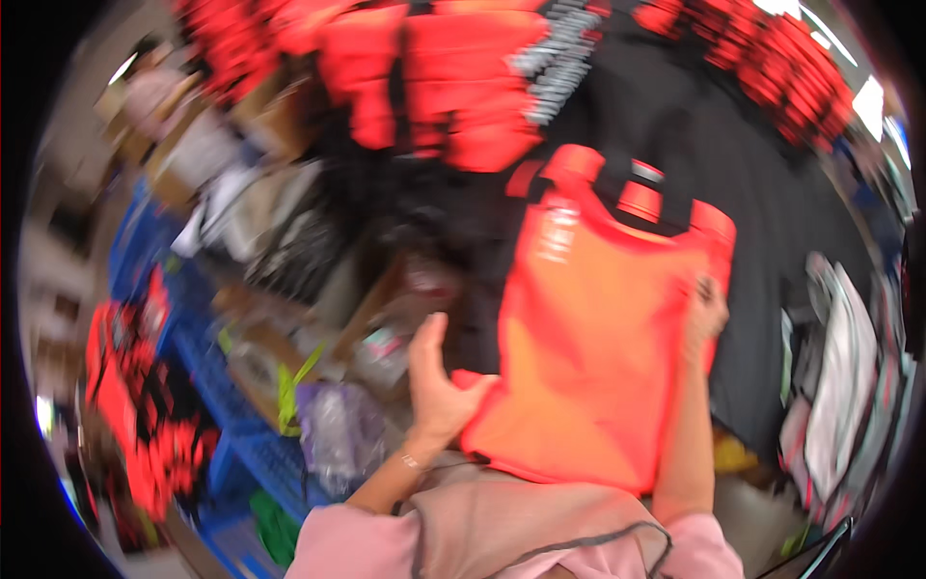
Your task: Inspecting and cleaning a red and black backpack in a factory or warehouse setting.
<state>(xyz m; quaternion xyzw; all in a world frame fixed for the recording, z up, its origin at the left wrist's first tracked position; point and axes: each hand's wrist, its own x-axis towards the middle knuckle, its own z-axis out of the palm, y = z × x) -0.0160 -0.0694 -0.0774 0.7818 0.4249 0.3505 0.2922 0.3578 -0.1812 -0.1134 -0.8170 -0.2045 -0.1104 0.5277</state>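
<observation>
An orange-red bag-like piece (598,338) with black straps at its top and pale lettering lies in front of me, its lower edge close to my body. My right hand (709,311) is closed on its right edge, fingers curled over the side. At the lower left corner is my left hand (439,386), open, with the fingers stretched up and the thumb apart, reaching to the edge of the orange-red material. The picture is partly smeared by motion.
A black surface (762,232) extends behind and to the right. Stacks of orange-red pieces (463,77) stand at the back. On my left are blue plastic crates (198,362), a purple-and-clear plastic bag (340,429) and cardboard boxes. Pale cloth (841,376) hangs at the right. A person (154,87) is far left.
</observation>
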